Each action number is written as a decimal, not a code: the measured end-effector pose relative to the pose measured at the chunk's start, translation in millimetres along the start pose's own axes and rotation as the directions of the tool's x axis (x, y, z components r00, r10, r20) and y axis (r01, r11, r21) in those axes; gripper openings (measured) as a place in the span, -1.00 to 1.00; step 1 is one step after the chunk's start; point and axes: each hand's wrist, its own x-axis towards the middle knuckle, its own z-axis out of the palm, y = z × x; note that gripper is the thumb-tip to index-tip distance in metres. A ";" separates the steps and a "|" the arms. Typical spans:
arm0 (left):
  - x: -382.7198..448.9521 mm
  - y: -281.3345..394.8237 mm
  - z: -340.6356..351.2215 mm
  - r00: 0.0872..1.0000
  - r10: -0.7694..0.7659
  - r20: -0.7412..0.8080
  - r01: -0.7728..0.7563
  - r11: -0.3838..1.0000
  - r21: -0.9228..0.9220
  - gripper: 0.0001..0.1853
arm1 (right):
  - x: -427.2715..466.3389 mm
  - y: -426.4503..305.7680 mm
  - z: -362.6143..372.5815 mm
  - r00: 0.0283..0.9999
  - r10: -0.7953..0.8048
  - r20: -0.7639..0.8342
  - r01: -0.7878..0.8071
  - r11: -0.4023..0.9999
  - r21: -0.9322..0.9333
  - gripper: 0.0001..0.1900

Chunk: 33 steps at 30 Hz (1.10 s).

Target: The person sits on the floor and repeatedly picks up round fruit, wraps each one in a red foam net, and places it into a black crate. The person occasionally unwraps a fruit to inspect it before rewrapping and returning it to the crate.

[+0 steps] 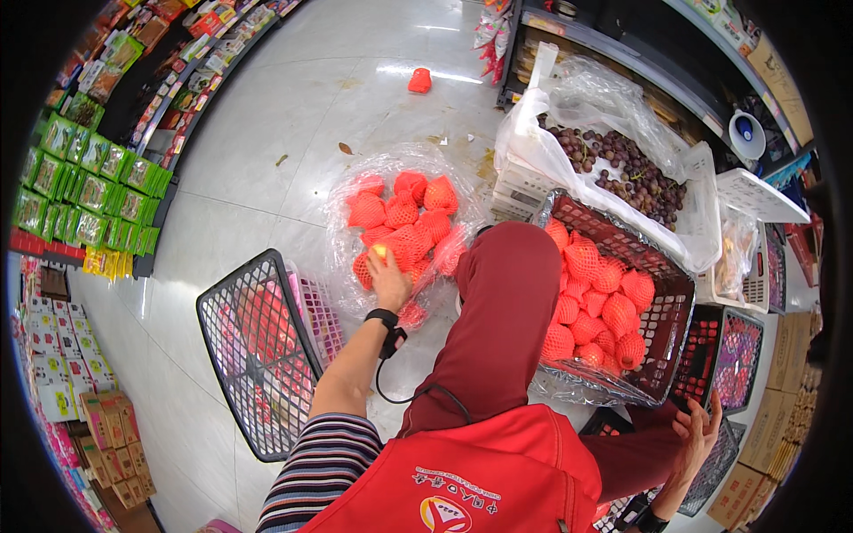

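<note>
My left hand [388, 283] reaches into an open clear plastic bag [346, 293] on the floor. Its fingers are closed about a yellowish round fruit [380, 251], mostly covered by the hand. Around it in the bag lie several fruits in red foam nets [402, 210]. More red-netted fruits [593, 303] fill part of a dark plastic basket [656, 353] lined with clear film, right of my knee. My right hand [698, 426] is beside that basket's near right corner, fingers apart, with nothing in it.
A white crate [526, 180] with grapes [620, 166] stands beyond the basket. Left of the bag is a black mesh basket [260, 353] with packages. One red-netted piece [420, 80] lies farther off on the tile floor. Shelves with green packets [93, 193] line the left.
</note>
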 end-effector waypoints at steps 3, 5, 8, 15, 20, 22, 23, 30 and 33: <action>-6.7 15.6 -1.5 0.999 -0.034 0.010 0.032 0.987 0.155 -0.13 | 1.7 7.7 -3.4 1.000 0.013 0.000 -0.013 1.000 0.009 -0.36; -19.1 38.1 -12.4 0.999 -0.037 -0.006 0.037 0.998 0.053 -0.17 | -0.8 13.0 -12.1 1.000 0.016 -0.015 -0.016 1.000 0.006 -0.36; -31.4 55.3 -24.0 0.998 -0.024 0.061 0.021 0.999 0.041 -0.16 | -5.0 11.3 -13.9 0.999 0.029 -0.044 -0.029 1.000 -0.002 -0.36; -24.7 21.6 16.9 0.984 0.105 0.144 -0.100 0.994 -0.041 -0.06 | 6.7 16.6 -13.9 0.998 0.050 -0.027 -0.050 0.999 -0.006 -0.35; -15.9 27.0 4.8 0.984 -0.010 0.175 0.025 0.996 -0.082 -0.21 | 8.0 16.3 -19.7 0.999 0.015 -0.028 -0.015 1.000 0.003 -0.35; -17.5 23.7 -8.7 0.999 0.010 0.039 -0.003 0.982 -0.188 -0.34 | 4.1 17.6 -29.4 0.997 -0.007 -0.071 0.007 1.000 -0.004 -0.35; -19.4 20.5 -15.5 0.999 0.016 -0.028 -0.022 0.971 -0.240 -0.40 | 1.0 17.0 -36.2 0.994 -0.022 -0.106 0.021 1.000 -0.011 -0.35; -18.7 -20.9 -33.2 0.996 0.058 -0.075 -0.073 0.972 -0.223 -0.32 | 8.4 30.9 -133.9 0.912 -0.160 -0.377 0.169 0.986 -0.011 -0.38; -8.5 -24.0 -30.3 0.954 0.254 -0.158 -0.285 0.931 -0.227 -0.27 | -3.9 46.4 -187.3 0.855 -0.157 -0.494 0.145 0.987 -0.062 -0.33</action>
